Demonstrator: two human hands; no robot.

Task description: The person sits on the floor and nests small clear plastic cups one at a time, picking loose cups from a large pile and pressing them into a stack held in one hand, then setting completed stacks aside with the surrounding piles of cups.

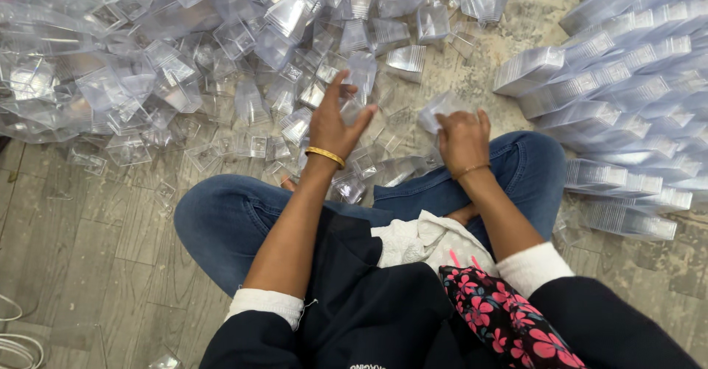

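Colours I see around the blue jeans (236,221)

Clear cups (147,81) above them; gold bangle (325,156); black cloth with pink flowers (501,310) below-right.

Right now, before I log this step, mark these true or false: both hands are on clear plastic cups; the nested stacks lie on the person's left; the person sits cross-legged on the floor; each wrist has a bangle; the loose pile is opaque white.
1. Both hands are at clear plastic cups: true. The left hand reaches into the loose pile; the right hand holds a cup.
2. Nested stacks lie on the left: false, on the right.
3. Cross-legged on the floor: true.
4. Bangle on each wrist: true.
5. Pile is opaque white: false, transparent.
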